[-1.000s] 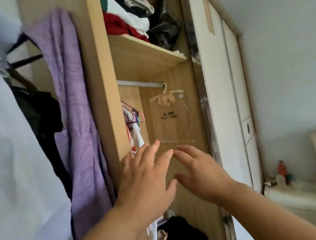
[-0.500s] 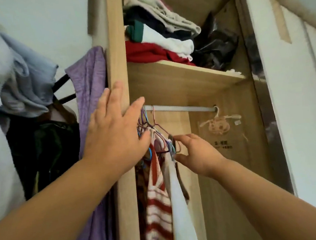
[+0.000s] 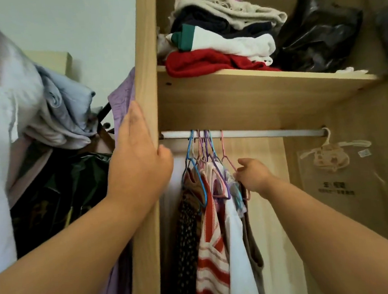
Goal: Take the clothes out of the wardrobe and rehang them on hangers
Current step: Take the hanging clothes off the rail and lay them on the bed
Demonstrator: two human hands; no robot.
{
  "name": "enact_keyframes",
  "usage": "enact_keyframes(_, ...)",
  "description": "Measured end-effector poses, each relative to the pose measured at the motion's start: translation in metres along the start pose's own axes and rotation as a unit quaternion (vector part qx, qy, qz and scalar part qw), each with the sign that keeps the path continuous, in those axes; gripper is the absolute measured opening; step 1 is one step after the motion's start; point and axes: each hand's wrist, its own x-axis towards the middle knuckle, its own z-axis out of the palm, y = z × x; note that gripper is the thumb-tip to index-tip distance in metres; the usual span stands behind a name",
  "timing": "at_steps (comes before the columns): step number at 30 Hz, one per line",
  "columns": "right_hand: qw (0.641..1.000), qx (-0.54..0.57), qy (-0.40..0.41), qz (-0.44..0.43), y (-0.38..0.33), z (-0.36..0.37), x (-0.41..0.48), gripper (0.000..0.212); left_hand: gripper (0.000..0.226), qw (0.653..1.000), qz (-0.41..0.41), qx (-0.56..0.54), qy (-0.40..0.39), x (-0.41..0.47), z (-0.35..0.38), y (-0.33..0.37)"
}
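While the left hand [image 3: 138, 156] lies spread flat on the wardrobe's side panel [image 3: 144, 58], likely to steady the reach, the right hand [image 3: 254, 174] meets the hangers [image 3: 214, 167] holding the clothes [image 3: 209, 238] on the rail [image 3: 257, 133]. Whether its grip pinches one, I cannot tell.

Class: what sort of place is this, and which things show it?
Most likely a home bedroom: an open wooden wardrobe, garments on coloured hangers along its rail, and folded clothes stacked on the shelf above.
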Motion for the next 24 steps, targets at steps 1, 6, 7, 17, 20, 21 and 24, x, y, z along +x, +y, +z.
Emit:
enact_keyframes(1, 1.0, 0.007, 0.009, 0.011, 0.003, 0.002, 0.006, 0.048, 0.079, 1.0, 0.002, 0.006, 0.005, 0.001, 0.002, -0.002)
enact_keyframes(6, 0.995, 0.072, 0.011, 0.067, 0.016, 0.005, 0.027, 0.03, 0.085, 1.0, -0.003, 0.002, 0.021, 0.003, 0.005, -0.007)
enact_keyframes(7, 0.994, 0.08, 0.021, 0.074, 0.018, 0.005, 0.03, 0.027, 0.084, 1.0, 0.0, 0.001, 0.024, 0.003, 0.006, -0.007)
enact_keyframes(17, 0.989, 0.08, 0.111, 0.064, 0.039, -0.018, 0.039, 0.018, 0.081, 0.999, -0.007, 0.035, 0.029, 0.0, 0.006, -0.007)
enact_keyframes(20, 0.986, 0.096, 0.13, 0.05, 0.042, -0.033, 0.031, 0.016, 0.08, 0.999, -0.013, 0.034, 0.024, 0.0, 0.005, -0.006)
enact_keyframes(21, 0.984, 0.1, 0.138, 0.049, 0.043, -0.039, 0.029, 0.014, 0.08, 0.999, -0.013, 0.034, 0.024, 0.0, 0.005, -0.006)
enact_keyframes(24, 0.981, 0.097, 0.162, 0.046, 0.043, -0.058, 0.023, 0.011, 0.08, 0.999, -0.013, 0.028, 0.023, -0.001, 0.004, -0.005)
